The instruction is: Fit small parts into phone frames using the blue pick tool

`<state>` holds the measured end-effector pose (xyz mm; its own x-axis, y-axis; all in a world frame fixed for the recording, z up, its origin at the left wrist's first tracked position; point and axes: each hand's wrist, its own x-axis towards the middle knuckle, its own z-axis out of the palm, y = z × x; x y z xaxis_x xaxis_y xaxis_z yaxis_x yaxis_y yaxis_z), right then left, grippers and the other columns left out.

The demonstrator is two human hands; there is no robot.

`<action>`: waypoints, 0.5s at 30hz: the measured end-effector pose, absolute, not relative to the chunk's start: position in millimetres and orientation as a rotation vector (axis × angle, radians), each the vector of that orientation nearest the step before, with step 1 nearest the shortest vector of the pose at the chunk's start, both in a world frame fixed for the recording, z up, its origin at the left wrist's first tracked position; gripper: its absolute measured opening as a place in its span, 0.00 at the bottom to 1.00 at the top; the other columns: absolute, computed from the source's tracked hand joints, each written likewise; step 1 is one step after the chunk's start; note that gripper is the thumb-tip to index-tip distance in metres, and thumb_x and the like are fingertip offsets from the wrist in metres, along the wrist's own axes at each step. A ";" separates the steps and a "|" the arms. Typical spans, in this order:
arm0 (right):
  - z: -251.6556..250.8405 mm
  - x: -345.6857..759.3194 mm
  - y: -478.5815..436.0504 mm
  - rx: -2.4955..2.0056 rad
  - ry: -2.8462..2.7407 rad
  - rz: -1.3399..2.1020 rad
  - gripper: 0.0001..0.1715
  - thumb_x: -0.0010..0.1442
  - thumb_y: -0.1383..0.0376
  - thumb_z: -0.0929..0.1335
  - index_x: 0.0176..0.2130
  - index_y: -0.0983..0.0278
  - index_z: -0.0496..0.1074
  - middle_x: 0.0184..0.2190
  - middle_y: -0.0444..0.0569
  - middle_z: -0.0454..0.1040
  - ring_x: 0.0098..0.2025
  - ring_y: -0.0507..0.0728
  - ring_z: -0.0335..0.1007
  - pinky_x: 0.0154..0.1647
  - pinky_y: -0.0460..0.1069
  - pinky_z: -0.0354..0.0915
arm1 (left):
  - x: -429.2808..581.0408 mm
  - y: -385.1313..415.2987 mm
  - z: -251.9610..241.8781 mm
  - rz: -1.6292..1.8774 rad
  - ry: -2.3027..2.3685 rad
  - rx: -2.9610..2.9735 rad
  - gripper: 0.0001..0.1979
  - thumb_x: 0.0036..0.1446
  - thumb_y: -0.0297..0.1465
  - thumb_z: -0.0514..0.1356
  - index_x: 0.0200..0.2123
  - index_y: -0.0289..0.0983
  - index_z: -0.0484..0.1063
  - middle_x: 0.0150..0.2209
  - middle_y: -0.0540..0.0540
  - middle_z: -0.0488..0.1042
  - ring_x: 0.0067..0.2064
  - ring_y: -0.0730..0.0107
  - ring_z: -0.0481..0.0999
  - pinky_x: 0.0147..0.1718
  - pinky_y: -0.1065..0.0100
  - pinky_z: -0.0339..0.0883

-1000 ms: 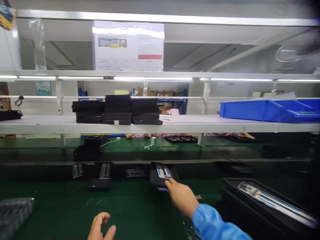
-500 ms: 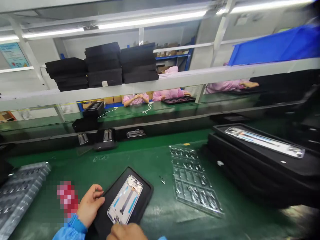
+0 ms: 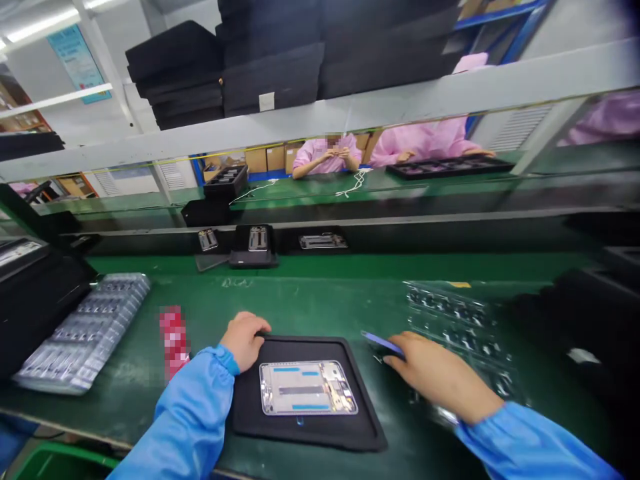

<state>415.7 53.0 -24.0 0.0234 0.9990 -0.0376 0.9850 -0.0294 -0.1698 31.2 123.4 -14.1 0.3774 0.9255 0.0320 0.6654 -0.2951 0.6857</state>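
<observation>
Left hand (image 3: 243,341): centre of frame, fingers and thumb curled at the upper-left corner of a black tray (image 3: 247,407); gripping or merely resting, cannot tell.

Phone frame (image 3: 303,390): one, flat inside the black tray, lower centre; long axis running left to right across the picture. It lies below and right of the left hand, below and left of the right — the left hand being the nearer.

Purple tool (image 3: 383,344): one, slender, its tip towards the upper left, clear of the phone frame.

Right hand (image 3: 440,370): right of the black tray, pinching the purple tool between thumb and fingers.

Desk (image 3: 310,300): green. Left, dark stack (image 3: 35,327) and clear trays (image 3: 90,327); next, a red item (image 3: 173,337), blurred out. Right, a clear parts tray (image 3: 453,317), partly behind the right hand; far right, black pile (image 3: 555,327), indistinct.

Room: green bin (image 3: 65,463), lower left; shelf (image 3: 280,127) bearing black stacks (image 3: 270,77), top — beneath it, pink-sleeved co-workers (image 3: 425,140), upper centre to right.
</observation>
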 end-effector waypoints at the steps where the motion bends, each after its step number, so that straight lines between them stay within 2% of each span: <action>1: -23.9 418.4 64.1 -2.180 -2.141 0.268 0.11 0.60 0.59 0.67 0.37 0.61 0.77 0.39 0.54 0.78 0.38 0.60 0.77 0.40 0.52 0.67 | 29.6 120.7 -13.1 0.595 1.371 2.080 0.18 0.48 0.19 0.61 0.39 0.44 0.80 0.43 0.47 0.80 0.56 0.55 0.71 0.62 0.52 0.60; 5: -26.0 422.5 88.8 -2.217 -2.225 0.420 0.13 0.59 0.55 0.68 0.34 0.62 0.76 0.34 0.54 0.78 0.36 0.62 0.77 0.34 0.51 0.63 | 19.5 103.2 -9.7 0.654 1.392 2.115 0.18 0.50 0.19 0.60 0.41 0.45 0.79 0.45 0.46 0.80 0.61 0.53 0.66 0.65 0.48 0.56; 10: -29.6 408.9 89.6 -2.246 -2.289 0.501 0.12 0.62 0.61 0.64 0.34 0.62 0.76 0.32 0.54 0.79 0.35 0.61 0.77 0.32 0.50 0.60 | 27.7 85.4 -7.3 0.793 1.304 2.151 0.14 0.54 0.21 0.59 0.39 0.44 0.79 0.43 0.47 0.81 0.56 0.55 0.71 0.63 0.48 0.59; 15: -29.3 387.2 79.1 -2.268 -2.301 0.393 0.12 0.61 0.66 0.62 0.32 0.64 0.74 0.35 0.59 0.79 0.37 0.63 0.77 0.35 0.52 0.61 | 51.3 73.3 -2.7 0.912 1.135 2.150 0.11 0.55 0.22 0.59 0.38 0.42 0.78 0.42 0.46 0.81 0.53 0.56 0.73 0.61 0.50 0.62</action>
